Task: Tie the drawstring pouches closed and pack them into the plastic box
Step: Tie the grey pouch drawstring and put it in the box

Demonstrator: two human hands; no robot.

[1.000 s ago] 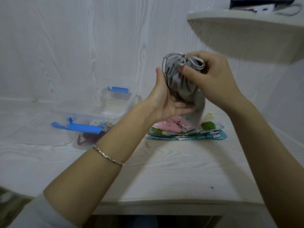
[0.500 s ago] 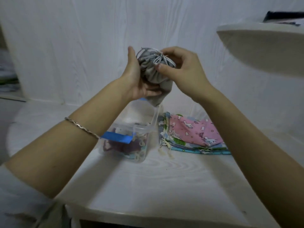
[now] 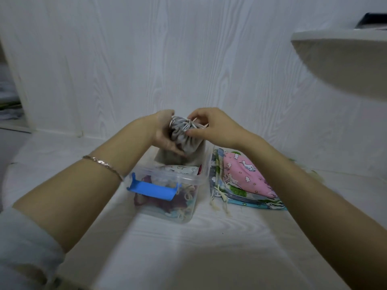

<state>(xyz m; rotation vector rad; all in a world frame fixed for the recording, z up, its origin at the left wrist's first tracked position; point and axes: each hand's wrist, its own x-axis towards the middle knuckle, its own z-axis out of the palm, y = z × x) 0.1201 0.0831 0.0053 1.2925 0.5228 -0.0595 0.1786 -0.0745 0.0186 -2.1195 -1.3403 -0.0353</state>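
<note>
A grey drawstring pouch (image 3: 189,143), gathered and tied at its top, stands upright with its lower end inside the far part of the clear plastic box (image 3: 206,164). My left hand (image 3: 162,130) grips the pouch's left side. My right hand (image 3: 211,127) pinches the pouch's tied neck and white cord from the right. The box has a blue clip (image 3: 152,190) on its near side and holds several tied pouches, one dark red and one white with print.
A flat stack of untied pouches (image 3: 243,181), a pink one on top, lies right of the box on the white table (image 3: 188,248). A white wall stands behind. A rounded shelf (image 3: 343,59) juts out at upper right.
Both hands have brought the grey pouch down from mid-air into the far part of the box. The view has shifted, so the box and stack sit more central.
</note>
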